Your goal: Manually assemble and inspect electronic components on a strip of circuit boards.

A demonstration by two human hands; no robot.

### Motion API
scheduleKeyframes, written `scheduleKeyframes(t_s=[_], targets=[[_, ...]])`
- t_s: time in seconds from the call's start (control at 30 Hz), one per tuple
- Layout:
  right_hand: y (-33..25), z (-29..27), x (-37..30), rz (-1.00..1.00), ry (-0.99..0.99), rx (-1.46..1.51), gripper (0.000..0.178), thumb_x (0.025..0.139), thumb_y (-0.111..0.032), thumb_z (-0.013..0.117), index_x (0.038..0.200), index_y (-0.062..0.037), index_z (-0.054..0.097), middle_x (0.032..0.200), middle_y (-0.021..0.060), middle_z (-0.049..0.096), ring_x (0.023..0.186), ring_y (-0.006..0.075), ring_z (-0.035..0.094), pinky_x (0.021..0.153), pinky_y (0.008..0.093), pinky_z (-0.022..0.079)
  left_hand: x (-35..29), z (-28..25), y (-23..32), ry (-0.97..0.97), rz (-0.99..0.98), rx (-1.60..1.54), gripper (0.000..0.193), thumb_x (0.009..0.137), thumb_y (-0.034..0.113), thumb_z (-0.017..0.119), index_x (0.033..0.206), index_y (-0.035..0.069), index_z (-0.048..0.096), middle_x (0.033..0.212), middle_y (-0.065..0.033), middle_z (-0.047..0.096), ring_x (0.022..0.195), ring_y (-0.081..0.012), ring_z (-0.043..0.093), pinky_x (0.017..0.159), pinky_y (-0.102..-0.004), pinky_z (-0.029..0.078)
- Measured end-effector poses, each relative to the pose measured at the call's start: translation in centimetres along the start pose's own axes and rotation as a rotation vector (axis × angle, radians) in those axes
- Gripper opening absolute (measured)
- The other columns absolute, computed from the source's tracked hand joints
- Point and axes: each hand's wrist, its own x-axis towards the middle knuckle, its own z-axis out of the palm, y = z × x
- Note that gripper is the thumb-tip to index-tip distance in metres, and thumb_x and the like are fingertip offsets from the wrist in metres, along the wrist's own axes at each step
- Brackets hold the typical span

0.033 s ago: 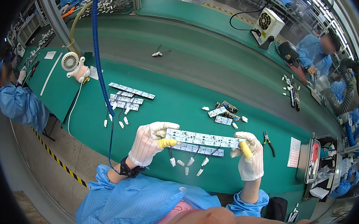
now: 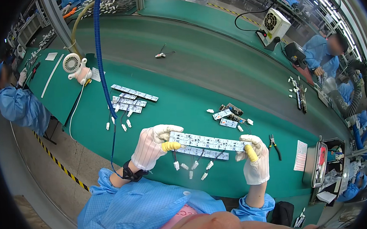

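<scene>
A long white circuit board strip (image 2: 208, 141) is held level between my two gloved hands. My left hand (image 2: 155, 143) pinches its left end, thumb in a yellow finger cover. At the right end, my right hand (image 2: 253, 154) grips the strip between a yellow-covered thumb and the fingers. Just below it shows a second white board strip (image 2: 204, 153), partly hidden behind the first; whether it touches the hands I cannot tell. Dark wires with white connectors (image 2: 209, 165) hang under the boards. A black wrist strap (image 2: 132, 173) with a blue cord circles my left wrist.
Several board strips (image 2: 134, 93) lie stacked at the left by a coiled blue cord (image 2: 98, 48). Small boards (image 2: 228, 123) lie ahead on the right. Cutters (image 2: 273, 146), a printed sheet (image 2: 300, 155) and a metal tool tray (image 2: 319, 165) are rightward. A small fan (image 2: 74, 66) stands far left. Co-workers sit on both sides.
</scene>
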Motion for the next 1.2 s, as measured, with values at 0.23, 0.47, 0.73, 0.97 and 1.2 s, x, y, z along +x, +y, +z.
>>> scheduleKeyframes(t_s=[0.23, 0.47, 0.73, 0.97, 1.2], targets=[[0.0, 0.1, -0.1, -0.002, -0.012, 0.015, 0.028, 0.088, -0.021, 0.060, 0.105, 0.0008, 0.057, 0.075, 0.0053, 0.060, 0.058, 0.0097, 0.057, 0.055, 0.0201, 0.046, -0.2, 0.1, -0.3, 0.015, -0.042, -0.088, 0.046, 0.072, 0.023, 0.075, 0.104, -0.006, 0.059, 0.091, -0.0103, 0.068, 0.083, -0.0119, 0.065, 0.073, -0.0217, 0.053], [0.0, 0.1, -0.1, 0.008, -0.006, 0.017, 0.028, 0.088, -0.022, 0.061, 0.104, 0.0004, 0.057, 0.075, 0.0055, 0.060, 0.058, 0.0100, 0.056, 0.055, 0.0201, 0.045, -0.3, 0.0, -0.4, 0.012, -0.036, -0.076, 0.046, 0.073, 0.021, 0.075, 0.106, -0.006, 0.058, 0.092, -0.0112, 0.068, 0.083, -0.0124, 0.065, 0.073, -0.0214, 0.052], [0.2, -0.3, -0.1, 0.011, -0.042, 0.033, 0.024, 0.089, -0.016, 0.058, 0.106, 0.0012, 0.057, 0.077, 0.0077, 0.061, 0.060, 0.0114, 0.058, 0.056, 0.0214, 0.046, -0.2, 0.3, 0.0, 0.045, -0.052, -0.182, 0.050, 0.073, 0.025, 0.075, 0.108, -0.007, 0.057, 0.092, -0.0121, 0.068, 0.083, -0.0129, 0.065, 0.073, -0.0208, 0.052], [0.0, -0.3, 0.0, 0.033, -0.062, 0.046, 0.021, 0.090, -0.010, 0.055, 0.107, 0.0019, 0.056, 0.078, 0.0093, 0.062, 0.062, 0.0128, 0.060, 0.059, 0.0228, 0.048, -0.2, 0.2, -0.7, 0.046, 0.010, -0.062, 0.053, 0.073, 0.032, 0.073, 0.105, -0.007, 0.058, 0.090, -0.0112, 0.068, 0.083, -0.0123, 0.065, 0.072, -0.0209, 0.052], [0.2, -0.4, -0.1, 0.028, -0.073, 0.035, 0.021, 0.090, -0.010, 0.054, 0.108, 0.0020, 0.055, 0.078, 0.0095, 0.062, 0.062, 0.0128, 0.060, 0.059, 0.0230, 0.048, -0.4, 0.2, -1.1, 0.049, 0.046, -0.057, 0.044, 0.076, 0.023, 0.072, 0.105, -0.006, 0.057, 0.093, -0.0114, 0.067, 0.084, -0.0128, 0.065, 0.073, -0.0219, 0.052]])
